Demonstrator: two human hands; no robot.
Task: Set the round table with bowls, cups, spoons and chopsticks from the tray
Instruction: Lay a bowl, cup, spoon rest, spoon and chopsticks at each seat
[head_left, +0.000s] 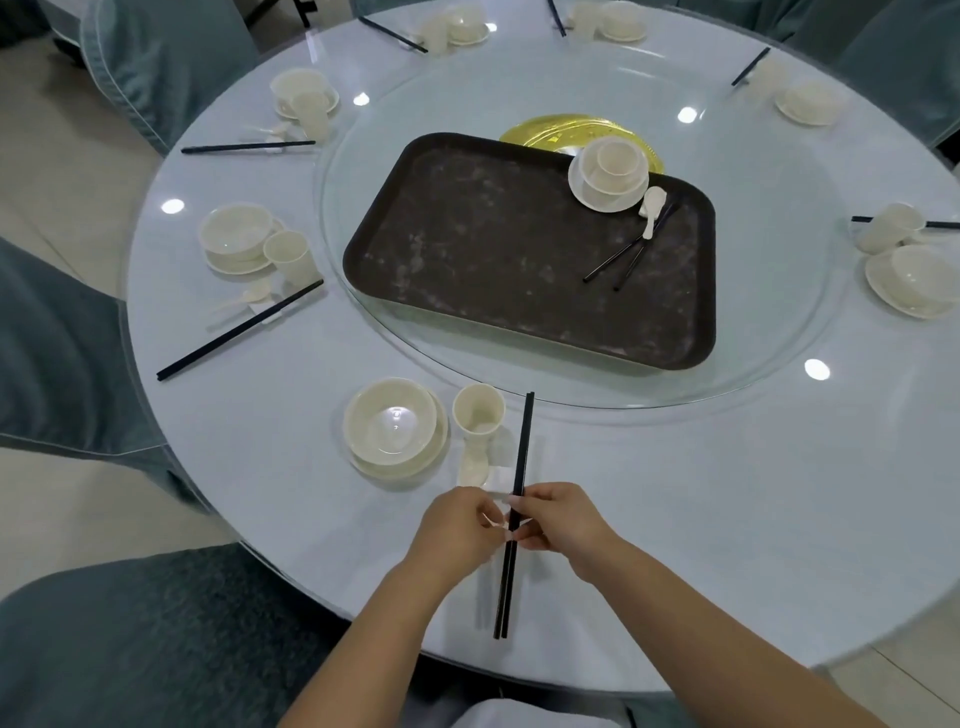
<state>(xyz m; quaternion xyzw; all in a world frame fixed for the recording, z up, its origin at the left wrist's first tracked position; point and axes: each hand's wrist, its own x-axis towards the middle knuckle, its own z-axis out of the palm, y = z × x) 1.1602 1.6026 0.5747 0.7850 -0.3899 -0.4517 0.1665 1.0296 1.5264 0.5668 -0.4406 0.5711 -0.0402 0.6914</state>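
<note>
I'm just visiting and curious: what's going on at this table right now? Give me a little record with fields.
Activity: a person is placing a pair of black chopsticks at the nearest setting
Left hand: pinches the chopsticks
Right hand: pinches the chopsticks
Nearest setting: bowl on a saucer, cup, spoon
Tray: holds one more stacked bowl set, spoon and chopsticks
Table: round, other settings around the rim

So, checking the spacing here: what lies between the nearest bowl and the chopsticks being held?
In the head view, a cup and a spoon lie between the bowl and chopsticks.
</note>
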